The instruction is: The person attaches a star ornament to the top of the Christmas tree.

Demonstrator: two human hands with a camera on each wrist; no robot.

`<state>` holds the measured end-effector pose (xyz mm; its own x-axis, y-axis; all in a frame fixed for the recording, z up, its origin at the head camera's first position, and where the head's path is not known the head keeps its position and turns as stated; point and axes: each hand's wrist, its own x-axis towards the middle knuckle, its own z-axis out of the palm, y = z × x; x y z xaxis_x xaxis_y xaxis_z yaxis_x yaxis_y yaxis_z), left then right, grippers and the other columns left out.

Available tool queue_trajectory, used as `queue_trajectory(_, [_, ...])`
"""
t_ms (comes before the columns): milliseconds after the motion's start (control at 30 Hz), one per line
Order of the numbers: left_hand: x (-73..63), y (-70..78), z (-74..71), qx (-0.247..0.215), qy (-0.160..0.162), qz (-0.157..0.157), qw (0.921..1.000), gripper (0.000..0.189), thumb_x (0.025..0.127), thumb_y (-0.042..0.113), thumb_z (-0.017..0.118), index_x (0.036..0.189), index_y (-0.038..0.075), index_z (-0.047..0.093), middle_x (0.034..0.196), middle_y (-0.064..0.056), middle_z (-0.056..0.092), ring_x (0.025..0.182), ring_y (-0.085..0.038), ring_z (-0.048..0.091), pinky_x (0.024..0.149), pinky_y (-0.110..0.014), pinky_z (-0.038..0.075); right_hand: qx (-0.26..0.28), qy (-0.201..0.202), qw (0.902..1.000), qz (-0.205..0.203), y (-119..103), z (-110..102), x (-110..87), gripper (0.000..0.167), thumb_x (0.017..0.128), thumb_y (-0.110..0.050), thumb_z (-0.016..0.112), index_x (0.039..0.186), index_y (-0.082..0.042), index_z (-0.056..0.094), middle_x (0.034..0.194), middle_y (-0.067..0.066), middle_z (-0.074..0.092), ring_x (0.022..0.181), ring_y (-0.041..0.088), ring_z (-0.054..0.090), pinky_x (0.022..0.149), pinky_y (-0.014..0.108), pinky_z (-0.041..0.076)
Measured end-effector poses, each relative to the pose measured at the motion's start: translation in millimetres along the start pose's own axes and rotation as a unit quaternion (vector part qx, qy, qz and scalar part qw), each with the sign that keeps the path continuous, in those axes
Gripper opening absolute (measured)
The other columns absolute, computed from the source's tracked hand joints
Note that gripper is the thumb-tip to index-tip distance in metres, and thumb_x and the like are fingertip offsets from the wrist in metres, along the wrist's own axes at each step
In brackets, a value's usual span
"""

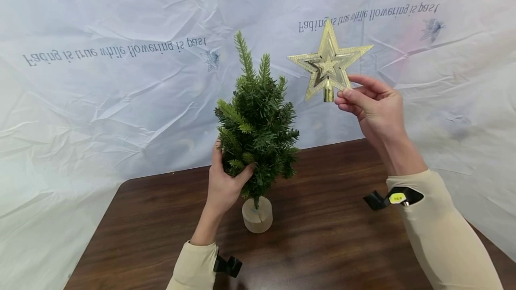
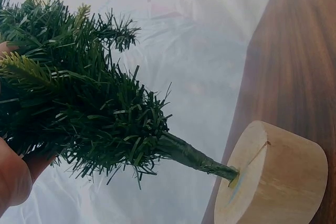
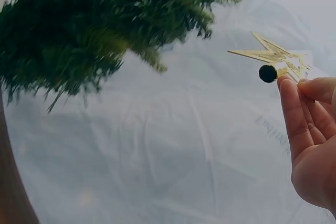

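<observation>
A small artificial Christmas tree [image 1: 262,124] stands upright on a round wooden base [image 1: 258,216]. My left hand [image 1: 225,182] grips its lower branches from the left side, thumb across the front; the foliage hides some of the fingers. To the right of the treetop and apart from it, my right hand [image 1: 376,106] pinches a gold star tree topper [image 1: 328,64] by a lower point. The star is upright, with its short tube facing down. In the right wrist view, the dark round opening of the tube [image 3: 268,73] shows.
The tree's base rests on a dark brown wooden table [image 1: 322,218]. Behind the table hangs a wrinkled pale cloth [image 1: 121,102] printed with lettering and butterflies. Black straps with small devices sit on both wrists, over beige sleeves [image 1: 443,232].
</observation>
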<state>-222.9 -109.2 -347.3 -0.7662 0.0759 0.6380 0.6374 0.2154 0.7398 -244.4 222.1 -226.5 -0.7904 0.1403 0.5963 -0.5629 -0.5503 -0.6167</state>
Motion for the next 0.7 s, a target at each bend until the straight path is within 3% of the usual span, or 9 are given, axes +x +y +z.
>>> queue_trajectory(167, [-1.8, 0.7, -0.4, -0.003, 0.000, -0.013, 0.9999, 0.100, 0.094, 0.012, 0.077, 0.171, 0.016, 0.013, 0.175, -0.014, 0.023, 0.162, -0.036, 0.025, 0.124, -0.070, 0.024, 0.002, -0.019, 0.9998, -0.009, -4.9, 17.7, 9.8, 0.036, 0.086, 0.022, 0.073, 0.121, 0.015, 0.072, 0.082, 0.024, 0.078, 0.070, 0.030, 0.080, 0.066, 0.036, 0.065])
queue_trajectory(400, [0.0, 0.4, 0.7, -0.010, -0.003, -0.001, 0.9999, 0.097, 0.094, 0.013, 0.077, 0.171, 0.022, 0.018, 0.174, -0.009, 0.028, 0.161, -0.032, 0.028, 0.123, -0.069, 0.027, 0.022, -0.043, 0.9984, -0.029, -14.4, 39.2, 20.5, 0.036, 0.086, 0.024, 0.070, 0.121, 0.016, 0.071, 0.081, 0.026, 0.077, 0.068, 0.031, 0.079, 0.066, 0.036, 0.065])
queue_trajectory(700, [-1.3, 2.7, 0.8, -0.013, -0.002, -0.017, 0.9998, 0.100, 0.094, 0.014, 0.077, 0.171, 0.019, 0.013, 0.176, -0.010, 0.020, 0.163, -0.033, 0.022, 0.125, -0.069, 0.024, -0.001, -0.060, 0.9971, -0.047, -22.1, 59.5, 31.3, 0.035, 0.088, 0.021, 0.071, 0.122, 0.014, 0.072, 0.080, 0.023, 0.077, 0.069, 0.028, 0.079, 0.066, 0.034, 0.065])
